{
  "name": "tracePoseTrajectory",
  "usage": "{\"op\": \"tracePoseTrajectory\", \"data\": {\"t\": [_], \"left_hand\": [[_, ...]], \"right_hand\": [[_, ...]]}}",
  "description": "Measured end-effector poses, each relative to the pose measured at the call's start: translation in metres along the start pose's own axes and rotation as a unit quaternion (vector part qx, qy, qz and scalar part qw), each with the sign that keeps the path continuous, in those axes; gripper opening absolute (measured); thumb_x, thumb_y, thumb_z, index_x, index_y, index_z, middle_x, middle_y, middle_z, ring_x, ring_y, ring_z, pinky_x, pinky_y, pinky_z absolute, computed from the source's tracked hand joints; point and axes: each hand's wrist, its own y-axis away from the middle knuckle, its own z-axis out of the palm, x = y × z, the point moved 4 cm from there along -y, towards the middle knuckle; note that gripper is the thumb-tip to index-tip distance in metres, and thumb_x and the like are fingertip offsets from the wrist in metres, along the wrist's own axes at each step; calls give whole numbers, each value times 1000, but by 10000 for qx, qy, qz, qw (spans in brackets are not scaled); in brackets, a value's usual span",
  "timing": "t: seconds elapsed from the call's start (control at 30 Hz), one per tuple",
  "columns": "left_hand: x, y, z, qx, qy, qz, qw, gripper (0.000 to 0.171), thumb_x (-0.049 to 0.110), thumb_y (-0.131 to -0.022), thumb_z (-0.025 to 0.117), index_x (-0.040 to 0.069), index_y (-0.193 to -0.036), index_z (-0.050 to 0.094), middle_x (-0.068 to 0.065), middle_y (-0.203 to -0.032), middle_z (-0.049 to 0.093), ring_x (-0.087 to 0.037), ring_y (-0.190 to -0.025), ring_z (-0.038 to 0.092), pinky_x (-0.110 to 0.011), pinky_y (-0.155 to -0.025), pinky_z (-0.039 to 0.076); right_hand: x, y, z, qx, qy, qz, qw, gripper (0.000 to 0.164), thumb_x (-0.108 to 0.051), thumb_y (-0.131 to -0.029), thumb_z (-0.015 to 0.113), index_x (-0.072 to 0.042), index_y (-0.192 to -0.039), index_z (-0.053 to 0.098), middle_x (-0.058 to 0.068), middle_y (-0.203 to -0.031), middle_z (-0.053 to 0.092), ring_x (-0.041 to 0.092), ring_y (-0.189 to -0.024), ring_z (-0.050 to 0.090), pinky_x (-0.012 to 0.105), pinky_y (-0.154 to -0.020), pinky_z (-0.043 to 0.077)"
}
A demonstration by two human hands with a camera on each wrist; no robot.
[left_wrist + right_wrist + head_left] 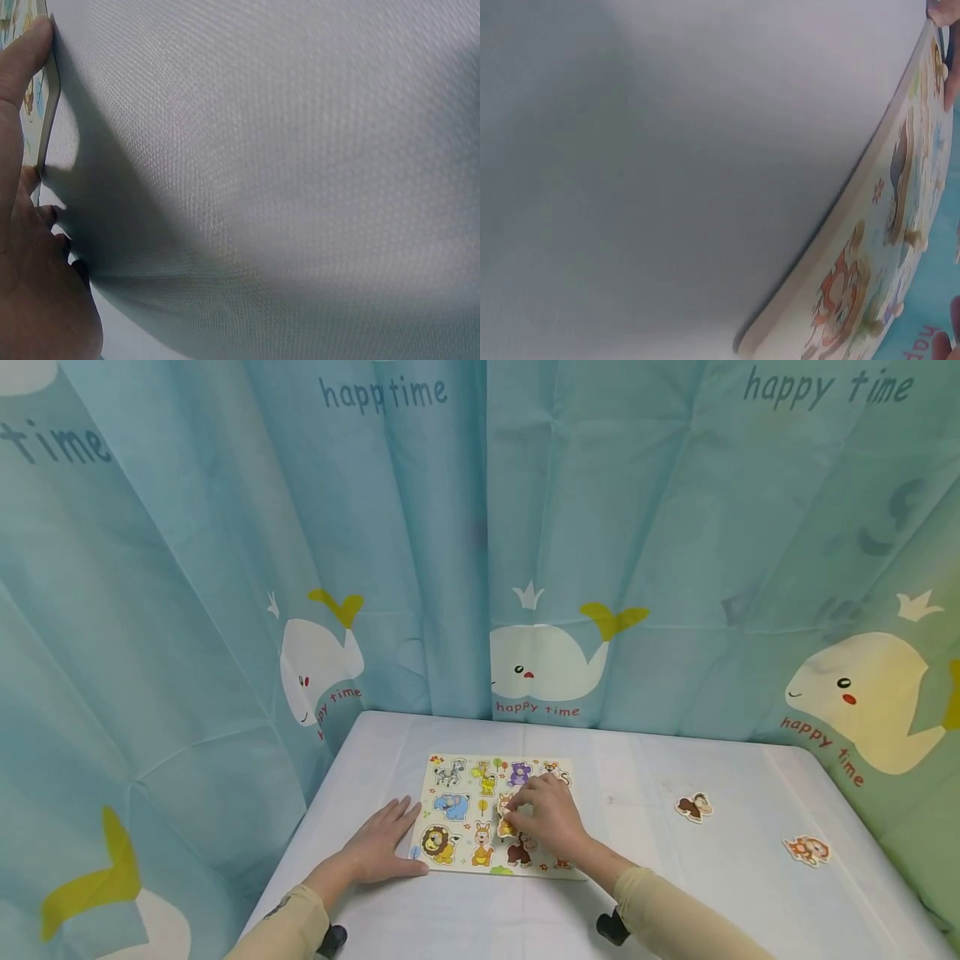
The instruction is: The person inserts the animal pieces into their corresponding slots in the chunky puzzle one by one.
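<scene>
A puzzle board (457,870) printed with animals lies on the table. My right hand (551,814) is over its right half, and its thumb and fingers pinch an orange-brown animal puzzle piece (507,817) close over the board. The fingers hide part of that piece. With fingers extended, my left hand (378,847) rests at the board's left edge, its thumb at the near left corner. The left wrist view shows the thumb (26,60) against the board's edge. In the right wrist view, knobs (915,240) stand up from the board.
A monkey piece (693,807) and an orange animal piece (807,850) lie on the white tablecloth (675,893) to the right of the board. Behind the table hangs a blue curtain (450,527) with whales, and it also runs along the left side.
</scene>
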Motion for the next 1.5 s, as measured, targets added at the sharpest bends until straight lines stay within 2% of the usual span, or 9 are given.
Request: {"op": "tracePoseTrajectory", "data": {"t": [0.3,0.5,0.73,1.2,1.5], "left_hand": [[0,0,0,-35,36,-16,10000,108,66,-78,78,11,-161,35,-13,-168,24,-37,-155,17,-59,-123,21],[-2,-1,1,-37,38,-9,10000,109,66,-78,77,11,-161,34,-13,-168,24,-37,-155,17,-59,-122,21],[-1,-1,1,8,-30,24,10000,109,66,-78,77,10,-160,35,-14,-168,25,-37,-154,18,-58,-123,22],[1,0,-1,56,-28,148,9999,108,65,-78,78,7,-160,35,-17,-167,25,-39,-154,19,-57,-123,21],[1,0,-1,36,-75,116,9999,109,66,-78,77,8,-160,35,-15,-167,25,-38,-154,18,-56,-123,21]], "right_hand": [[-10,2,10,-126,24,-194,9997,8,-29,-80,88,-27,-79,80,-13,-88,64,13,-91,50,39,-86,44],[-13,4,14,-100,99,-271,9995,8,-29,-79,88,-26,-79,80,-12,-89,65,14,-93,52,41,-90,45],[-14,5,18,-128,198,-244,9994,10,-33,-78,88,-28,-79,80,-17,-86,62,8,-88,48,33,-81,44],[-23,8,29,-357,387,-434,9977,9,-34,-78,88,-30,-78,80,-19,-82,58,6,-81,43,29,-73,37],[-21,12,38,-528,365,-315,9974,10,-37,-79,86,-32,-78,78,-20,-82,55,5,-82,42,28,-75,35]]}}
